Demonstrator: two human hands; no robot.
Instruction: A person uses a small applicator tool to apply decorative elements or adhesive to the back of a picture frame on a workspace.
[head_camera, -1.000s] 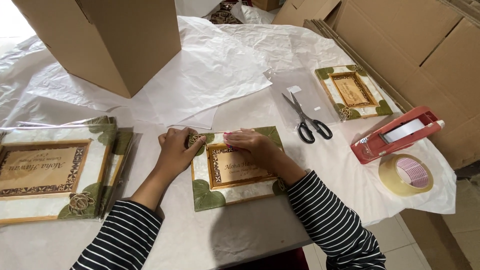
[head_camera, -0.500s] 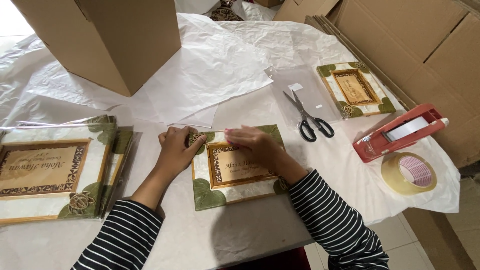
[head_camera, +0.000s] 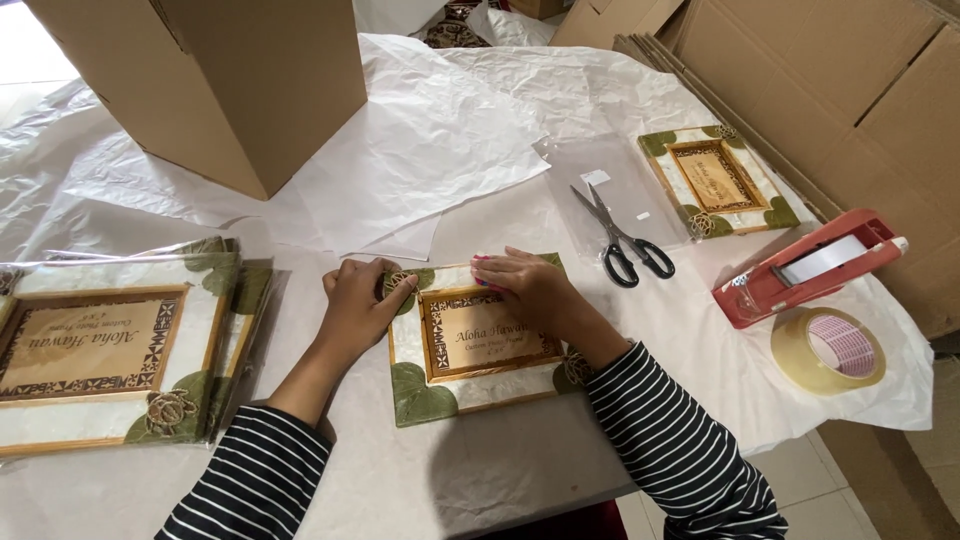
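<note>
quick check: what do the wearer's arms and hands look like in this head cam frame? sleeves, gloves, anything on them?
Both arms wear long sleeves with thin black and white stripes, pushed up short of the wrists. The left hand and right hand are bare: no gloves. The right hand's fingers show pink nail polish. No rings, watch or bracelets are visible.

The worktop (head_camera: 480, 480) is covered with white paper sheets (head_camera: 420, 140). On it stand a big cardboard box (head_camera: 230, 80), a pile of wrapped picture frames (head_camera: 110, 350), one frame in the middle (head_camera: 470, 360) and another frame far right (head_camera: 718, 180). Black scissors (head_camera: 622, 240), a red tape dispenser (head_camera: 805, 270) and a tape roll (head_camera: 828, 350) lie there too.
</note>
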